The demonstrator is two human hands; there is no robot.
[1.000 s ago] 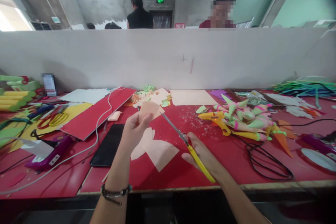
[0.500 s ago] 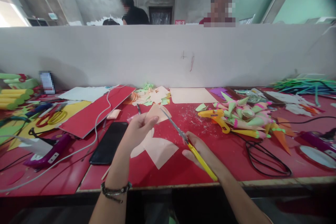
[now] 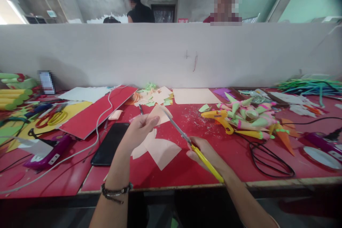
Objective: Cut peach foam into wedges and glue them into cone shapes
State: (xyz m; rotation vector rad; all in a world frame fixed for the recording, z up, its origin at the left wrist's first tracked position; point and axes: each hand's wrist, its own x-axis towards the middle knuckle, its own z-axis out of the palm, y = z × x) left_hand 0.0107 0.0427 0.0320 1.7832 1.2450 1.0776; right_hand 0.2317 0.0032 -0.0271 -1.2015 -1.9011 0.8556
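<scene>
Small peach paper piece [image 3: 160, 113], pale and flat with a pointed upper corner, pinched between thumb and fingers of the left hand [image 3: 139, 130] and held just above the red table [image 3: 187, 171]. Yellow-handled scissors [image 3: 192, 145] gripped in the closed right hand [image 3: 207, 155], slim metal blades reaching up and left to touch the piece's right edge. Larger peach offcuts [image 3: 157, 149] lying flat beneath both hands. Black phone [image 3: 108, 145] just left of them, yellow glue gun [image 3: 219, 118] and coloured paper cones [image 3: 248, 117] to the right. Bare red surface between hands and near table edge.
</scene>
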